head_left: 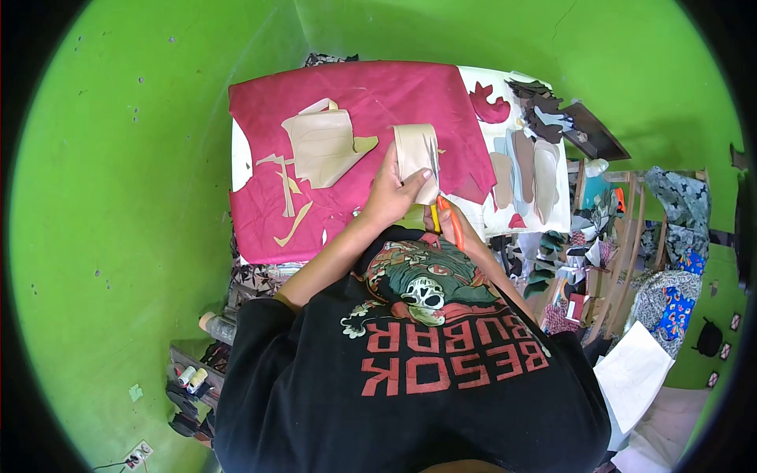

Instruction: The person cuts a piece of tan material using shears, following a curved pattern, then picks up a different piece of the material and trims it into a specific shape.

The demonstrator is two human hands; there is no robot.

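My left hand (392, 193) is closed on a beige piece (415, 150), thumb on top and the other fingers behind it. In my right hand (465, 229) are scissors (449, 219) with orange and yellow handles. Their blades point away from me along the right edge of the beige piece. Under both lies a dark red sheet (378, 94) spread over a white table. A larger beige piece (322, 146) and thin beige strips (293, 225) rest on the red sheet, left of my hands.
Brown and grey cut shapes (524, 165) lie on the table's white right side (561, 213), near a dark tray (595, 130). A wooden rack (623, 260) with fabric scraps stands at the right. Thread spools (192, 377) and a bottle (217, 327) are at the lower left.
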